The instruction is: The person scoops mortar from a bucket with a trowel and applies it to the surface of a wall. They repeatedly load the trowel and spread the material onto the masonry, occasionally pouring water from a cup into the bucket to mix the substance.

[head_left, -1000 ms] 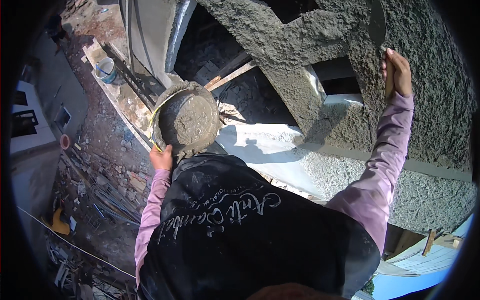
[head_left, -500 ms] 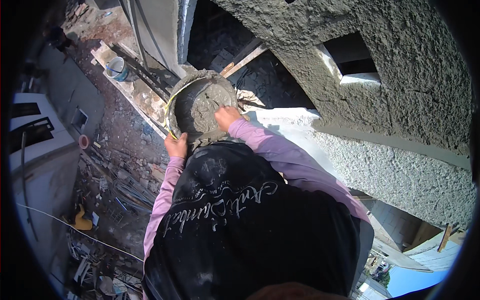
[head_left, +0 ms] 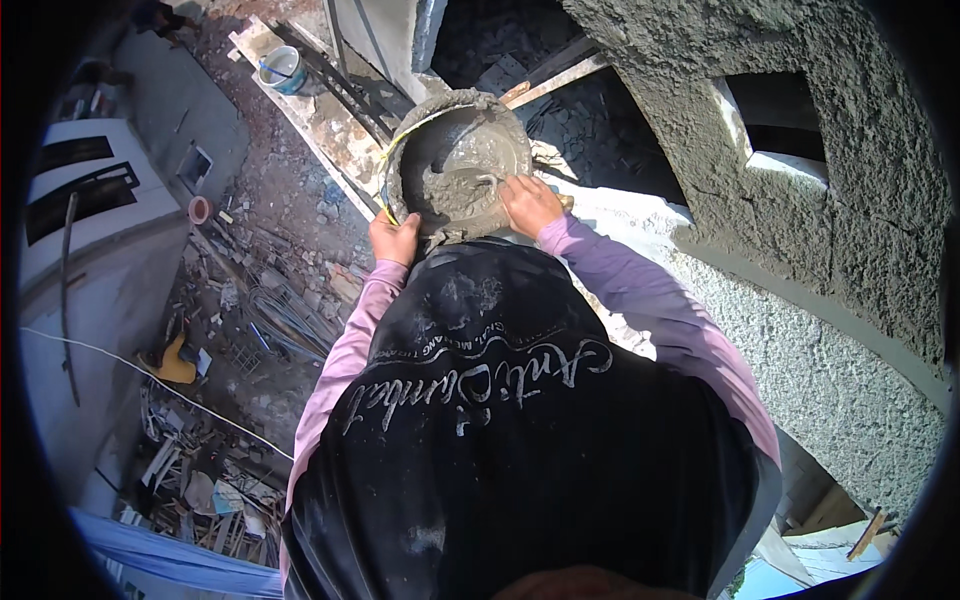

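Note:
A round bucket (head_left: 422, 137) caked with grey mortar (head_left: 450, 200) sits in front of me, with a yellow cord along its left side. My left hand (head_left: 395, 238) is closed on its near left rim. My right hand (head_left: 530, 205) is closed round the wooden-handled trowel (head_left: 566, 202) at the bucket's right side; the trowel's blade is inside, among the mortar, and hard to make out. To the right rises a rough grey plastered wall (head_left: 860, 220) with a square opening, above a white ledge (head_left: 620, 212).
A weathered plank (head_left: 330, 150) beyond the bucket carries a pale blue bucket (head_left: 285, 75). Rubble (head_left: 270, 280) lies far below at the left, beside a house wall (head_left: 120, 280) and a white line strung across. A person (head_left: 160, 22) is small at the upper left.
My right hand has come down from the upper wall with the trowel into the bucket. The view has shifted, so the bucket and my left hand appear higher and further right.

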A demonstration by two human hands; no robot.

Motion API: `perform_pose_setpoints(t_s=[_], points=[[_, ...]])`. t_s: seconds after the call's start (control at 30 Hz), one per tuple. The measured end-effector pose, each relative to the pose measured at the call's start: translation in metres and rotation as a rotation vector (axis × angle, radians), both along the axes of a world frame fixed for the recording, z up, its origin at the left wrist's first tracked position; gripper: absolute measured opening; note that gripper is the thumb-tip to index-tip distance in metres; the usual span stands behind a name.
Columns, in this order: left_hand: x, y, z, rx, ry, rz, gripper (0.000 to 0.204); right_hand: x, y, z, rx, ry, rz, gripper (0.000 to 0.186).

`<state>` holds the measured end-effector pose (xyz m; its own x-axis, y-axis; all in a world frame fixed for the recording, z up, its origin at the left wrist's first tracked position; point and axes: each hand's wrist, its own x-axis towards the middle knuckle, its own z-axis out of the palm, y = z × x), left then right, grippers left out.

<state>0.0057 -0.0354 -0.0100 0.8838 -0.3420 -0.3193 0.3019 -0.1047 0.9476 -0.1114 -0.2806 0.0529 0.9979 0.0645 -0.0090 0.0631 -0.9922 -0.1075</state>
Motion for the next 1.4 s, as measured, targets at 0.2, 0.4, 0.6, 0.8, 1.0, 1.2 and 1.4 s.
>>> perform_pose_setpoints(t_s=[0.2, 0.4, 0.6, 0.8, 1.0, 1.2, 1.4], points=[[-0.002, -0.005, 0.03, 0.152, -0.034, -0.031, 0.016, -0.003, -0.039, 0.0, 0.162, 0.155, -0.207, 0.025], [-0.003, -0.001, 0.024, 0.127, 0.027, -0.007, 0.016, 0.014, 0.015, -0.018, 0.637, 0.457, -0.393, 0.029], [-0.001, 0.0, 0.011, 0.03, 0.01, 0.007, 0.017, -0.005, -0.001, -0.006, 0.685, 0.258, -0.382, 0.025], [-0.002, 0.004, 0.008, 0.079, 0.02, 0.018, 0.015, -0.014, -0.02, 0.03, 0.586, 0.106, -0.515, 0.024], [-0.001, 0.006, 0.006, 0.057, 0.09, 0.06, 0.014, -0.022, -0.086, 0.133, 0.36, 0.005, -0.48, 0.022], [-0.01, 0.008, 0.008, 0.03, 0.111, 0.097, 0.014, -0.023, -0.132, 0.219, 0.921, 0.301, -0.604, 0.02], [-0.015, 0.009, 0.009, 0.105, 0.152, 0.068, 0.017, -0.015, -0.265, 0.136, 1.151, 0.375, -0.988, 0.025]])
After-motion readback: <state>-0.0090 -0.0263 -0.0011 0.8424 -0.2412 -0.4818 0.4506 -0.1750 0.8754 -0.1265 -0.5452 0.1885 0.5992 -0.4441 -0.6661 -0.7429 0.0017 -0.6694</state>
